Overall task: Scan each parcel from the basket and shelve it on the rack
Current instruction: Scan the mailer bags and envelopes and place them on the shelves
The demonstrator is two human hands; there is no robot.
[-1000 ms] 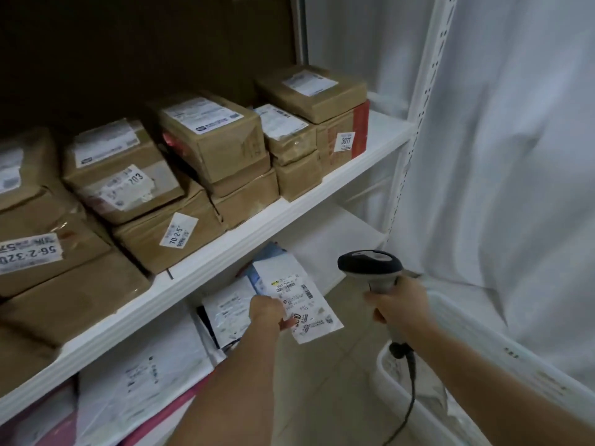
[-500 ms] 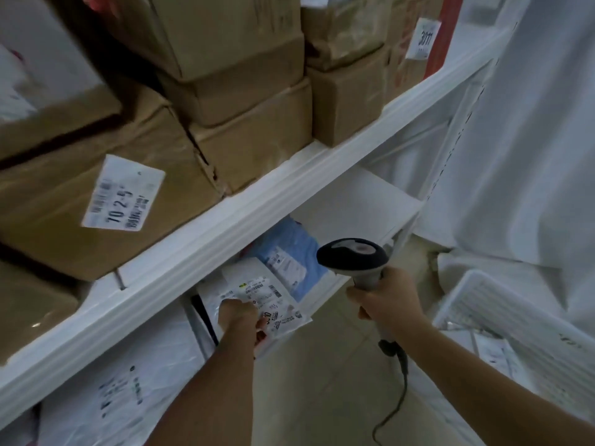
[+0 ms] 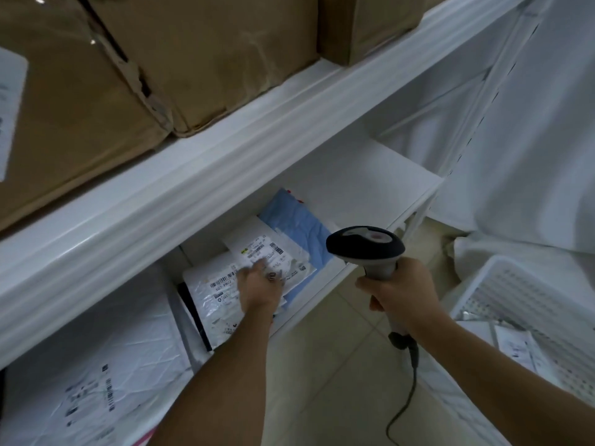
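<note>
One white parcel — a flat mailer with a printed barcode label facing up — lies on the lower shelf of a white rack, resting partly on a blue mailer and partly on another white mailer just to its left. Its long axis runs diagonally, from the shelf's front edge back and to the left under the shelf above, and the label's barcode end points toward the back of the rack.

The left hand rests on the near part of this parcel, fingers reaching forward over the label; motion blur hides whether they pinch the edge or lie flat, so the grip cannot be told. The right hand is wrapped around the handle of a barcode scanner, held upright beside the shelf with its dark head level and its cable hanging toward the tiled floor.

Judging by this, the shelving step is in hand: the parcel looks set down and about to be released. The next move would call for letting go without dragging the slippery mailer off the stack, then turning right to the white basket, where more parcels wait.

Above, brown cardboard boxes crowd the upper shelf — well clear of both hands.
</note>
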